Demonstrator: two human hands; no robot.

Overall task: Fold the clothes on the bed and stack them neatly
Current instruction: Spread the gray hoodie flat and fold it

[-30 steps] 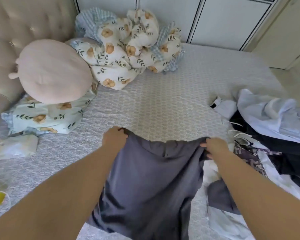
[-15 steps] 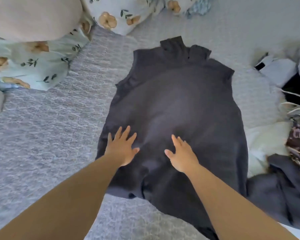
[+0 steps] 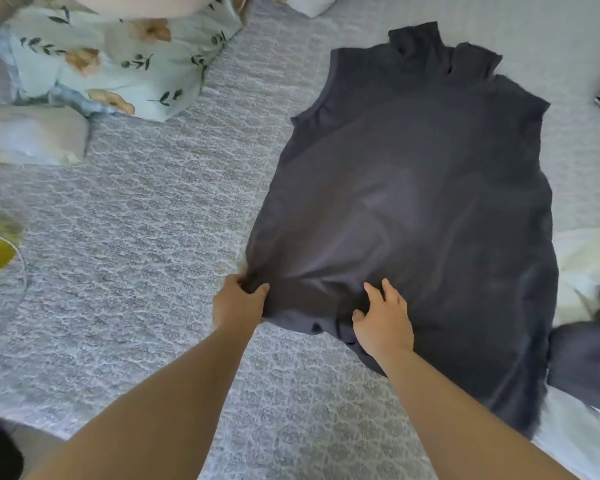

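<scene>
Across the grey quilted bed (image 3: 136, 271) lies a dark grey sleeveless garment (image 3: 430, 202), spread flat. Floral pillows (image 3: 118, 64) sit at upper left; other clothes (image 3: 589, 358) border its right edge. Left hand (image 3: 238, 303) pinches the lower-left hem; right hand (image 3: 383, 320) rests on the fabric, fingers relaxed.

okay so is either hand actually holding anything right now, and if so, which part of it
The left hand pinches the dark grey garment at its near left edge, by the hem. The right hand rests on the fabric with fingers spread, gripping nothing.
</scene>
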